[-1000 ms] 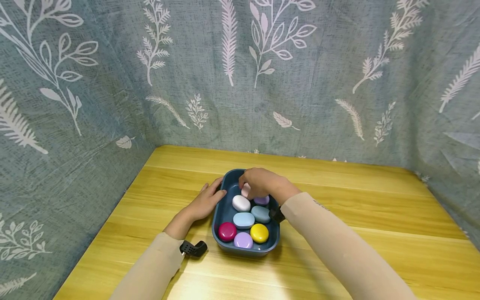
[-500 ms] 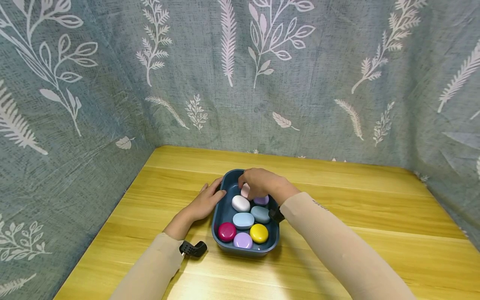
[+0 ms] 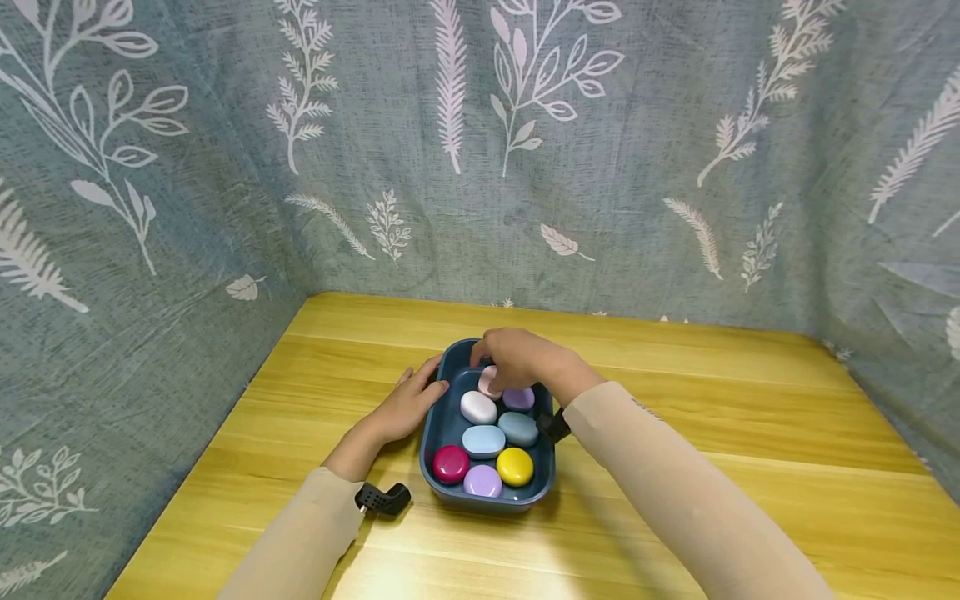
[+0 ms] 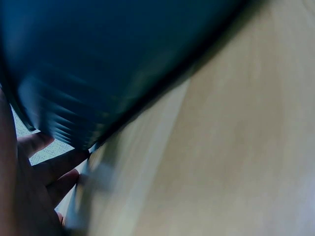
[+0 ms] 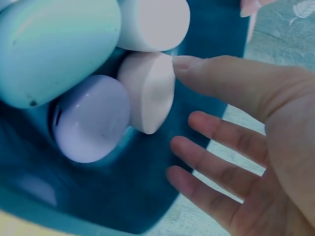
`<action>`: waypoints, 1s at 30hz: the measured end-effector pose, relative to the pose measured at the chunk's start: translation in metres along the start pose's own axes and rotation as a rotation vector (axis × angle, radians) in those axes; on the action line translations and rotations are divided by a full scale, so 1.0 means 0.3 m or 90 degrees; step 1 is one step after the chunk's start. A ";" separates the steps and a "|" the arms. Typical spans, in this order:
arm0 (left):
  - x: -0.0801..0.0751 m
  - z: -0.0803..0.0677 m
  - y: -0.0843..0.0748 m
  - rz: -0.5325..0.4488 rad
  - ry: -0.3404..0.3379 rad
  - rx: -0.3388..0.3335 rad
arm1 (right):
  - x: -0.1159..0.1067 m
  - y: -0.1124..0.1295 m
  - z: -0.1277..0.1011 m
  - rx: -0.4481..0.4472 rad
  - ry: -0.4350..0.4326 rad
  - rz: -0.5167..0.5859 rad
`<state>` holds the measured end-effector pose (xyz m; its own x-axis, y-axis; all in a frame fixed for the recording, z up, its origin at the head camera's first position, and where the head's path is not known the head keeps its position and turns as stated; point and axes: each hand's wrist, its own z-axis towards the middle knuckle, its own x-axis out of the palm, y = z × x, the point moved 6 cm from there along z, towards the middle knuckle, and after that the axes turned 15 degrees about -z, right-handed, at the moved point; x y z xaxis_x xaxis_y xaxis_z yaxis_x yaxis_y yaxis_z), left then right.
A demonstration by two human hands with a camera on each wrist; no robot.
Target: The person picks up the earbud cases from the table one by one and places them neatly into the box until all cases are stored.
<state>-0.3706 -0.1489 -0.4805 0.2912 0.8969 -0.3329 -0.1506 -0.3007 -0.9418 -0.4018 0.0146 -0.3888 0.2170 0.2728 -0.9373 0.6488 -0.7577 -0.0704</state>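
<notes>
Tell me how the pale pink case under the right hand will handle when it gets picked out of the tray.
The pale pink case looks hard and stiff, so it should keep its shape. Its smooth, rounded shell is probably slippery and may slide from the right hand. It leans on edge between the lilac case and the tray, so a nudge would likely tip it.
</notes>
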 end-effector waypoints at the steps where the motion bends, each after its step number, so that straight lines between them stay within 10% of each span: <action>1: 0.000 0.000 0.001 0.003 0.000 -0.001 | -0.005 0.002 -0.004 -0.005 -0.006 -0.003; 15: -0.046 -0.020 0.016 -0.034 -0.020 -0.046 | -0.092 0.018 -0.098 -0.062 -0.107 0.033; 30: -0.162 -0.045 -0.076 -0.047 -0.033 0.041 | -0.060 -0.107 -0.239 -0.019 -0.250 0.124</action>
<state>-0.3687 -0.1900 -0.4436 0.2549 0.9317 -0.2587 -0.1915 -0.2136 -0.9580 -0.3742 0.0767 -0.3453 0.0472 -0.1240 -0.9912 0.6457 -0.7533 0.1249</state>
